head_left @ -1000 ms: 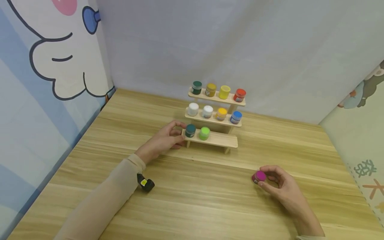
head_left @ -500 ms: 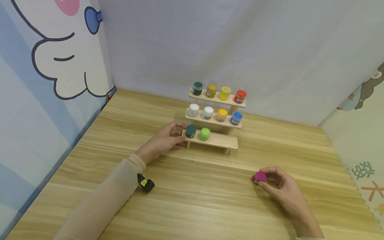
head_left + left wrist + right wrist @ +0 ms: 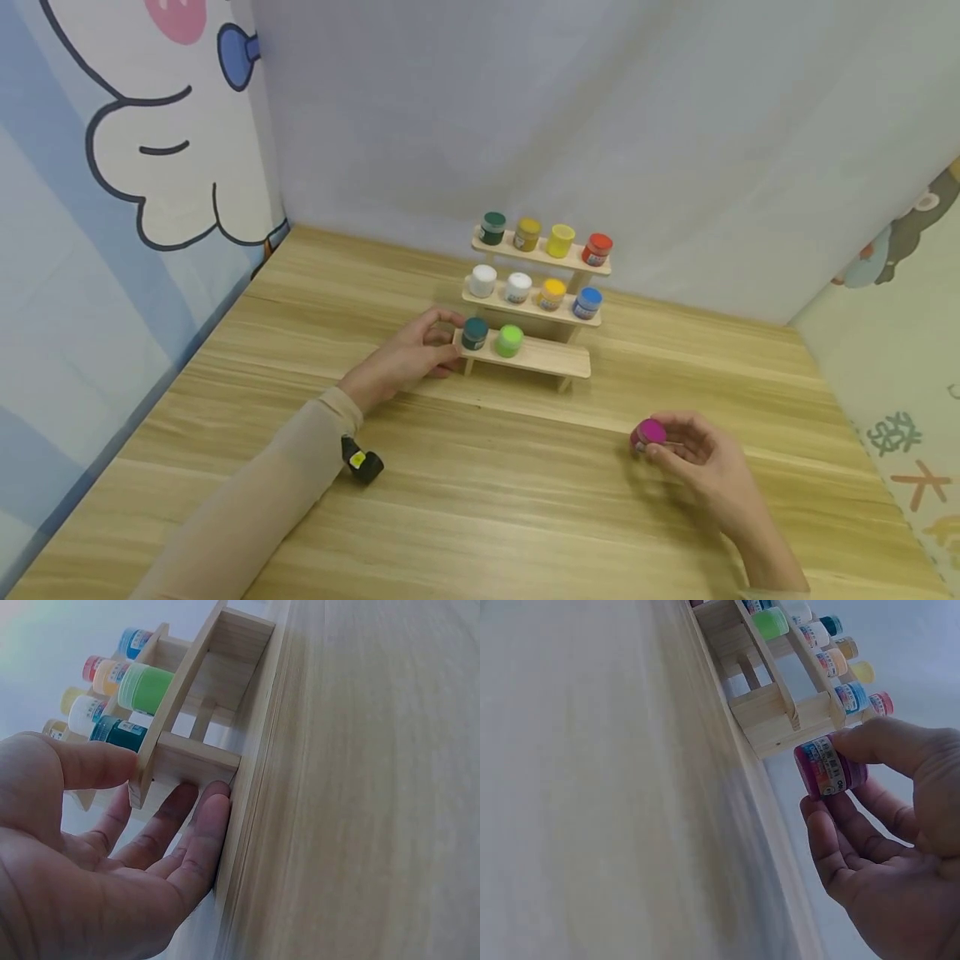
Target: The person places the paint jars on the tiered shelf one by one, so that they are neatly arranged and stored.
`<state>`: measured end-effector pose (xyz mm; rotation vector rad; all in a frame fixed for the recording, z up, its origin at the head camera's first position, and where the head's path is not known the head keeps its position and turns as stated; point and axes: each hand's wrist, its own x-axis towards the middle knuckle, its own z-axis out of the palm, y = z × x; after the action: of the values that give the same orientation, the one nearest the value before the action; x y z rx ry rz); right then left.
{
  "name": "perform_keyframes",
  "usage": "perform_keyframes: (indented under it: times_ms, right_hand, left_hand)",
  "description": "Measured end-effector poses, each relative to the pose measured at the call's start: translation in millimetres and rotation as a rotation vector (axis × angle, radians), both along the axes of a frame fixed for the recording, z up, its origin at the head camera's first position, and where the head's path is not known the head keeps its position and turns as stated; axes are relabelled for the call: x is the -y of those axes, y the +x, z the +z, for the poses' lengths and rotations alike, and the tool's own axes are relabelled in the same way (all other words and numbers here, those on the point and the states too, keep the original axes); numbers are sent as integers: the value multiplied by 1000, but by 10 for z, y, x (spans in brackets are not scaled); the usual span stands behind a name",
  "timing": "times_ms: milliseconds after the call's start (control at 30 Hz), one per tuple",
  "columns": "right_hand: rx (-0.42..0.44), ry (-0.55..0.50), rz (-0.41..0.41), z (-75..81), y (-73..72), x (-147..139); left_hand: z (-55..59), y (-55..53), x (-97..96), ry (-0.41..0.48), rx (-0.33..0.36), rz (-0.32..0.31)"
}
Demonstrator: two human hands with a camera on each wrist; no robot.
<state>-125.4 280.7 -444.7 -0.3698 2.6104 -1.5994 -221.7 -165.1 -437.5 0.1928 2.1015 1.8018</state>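
My right hand [image 3: 708, 467] pinches a small magenta paint jar [image 3: 648, 434] between thumb and fingers, just off the table to the right of the stand. Its printed label shows in the right wrist view, where the magenta jar [image 3: 826, 766] is tilted. A three-tier wooden stand [image 3: 555, 357] carries lidded paint jars. My left hand [image 3: 408, 352] grips the left end of its lowest tier, with the thumb at the board's edge and the fingers below, by the leg [image 3: 199, 759]. On that tier stand a dark teal jar [image 3: 475, 333] and a light green jar [image 3: 509, 340], left of a bare stretch.
The middle tier holds two white jars, an orange jar [image 3: 552, 294] and a blue jar [image 3: 587, 303]. On the top tier are dark green, ochre, yellow [image 3: 560, 241] and red jars. A black wrist device [image 3: 362, 461] sits by the left cuff. Behind hangs a pale curtain [image 3: 525, 108].
The magenta jar has risen slightly off the table in my right hand, and its shadow now falls apart from it. My left hand keeps its place at the stand. The head view shifts slightly.
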Motion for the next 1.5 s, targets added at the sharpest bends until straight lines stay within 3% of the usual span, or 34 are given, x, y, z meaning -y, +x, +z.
perform_keyframes:
  times_ms: [167,467,800,1167,1500]
  right_hand:
    - [-31,22,-17,173,-104,90]
    - [-105,-10,-33,580,-421,422]
    - [-100,-54,-43,833,-621,874]
    - [-119,-141,-18,838,-743,1129]
    - [-105,-100,-10,720,-806,1261]
  left_hand:
    - [-23,15,9,-1,3,0]
    - [-56,-10,49,-8,0,5]
    - [-25,11,43,-12,-4,10]
    - [-16,13,14,-6,0,13]
    - [-2,23,9,11,-18,-1]
